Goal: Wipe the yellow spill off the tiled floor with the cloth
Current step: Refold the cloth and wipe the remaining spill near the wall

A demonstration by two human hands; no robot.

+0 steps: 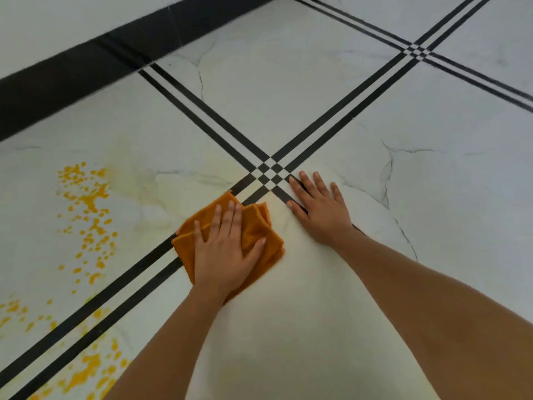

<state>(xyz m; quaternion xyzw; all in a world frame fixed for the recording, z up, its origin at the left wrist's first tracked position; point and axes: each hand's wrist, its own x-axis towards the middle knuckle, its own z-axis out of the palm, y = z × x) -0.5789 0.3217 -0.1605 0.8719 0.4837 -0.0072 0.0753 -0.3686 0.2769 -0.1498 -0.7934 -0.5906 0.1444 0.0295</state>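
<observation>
Cloth pressed flat, spill to the left

Left hand (227, 252) presses the cloth (259, 226) with straight fingers, right hand (320, 206) splayed on the tiled floor (288, 96) — sweep left through the yellow spill (86, 215), pressing evenly.

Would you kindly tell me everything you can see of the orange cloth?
The cloth is orange, soft-looking, folded in layers with hemmed edges showing. It lies flat on the tiled floor, across the black double line near the crossing. The left hand presses it with straight fingers; the yellow spill lies apart, to its left.
</observation>
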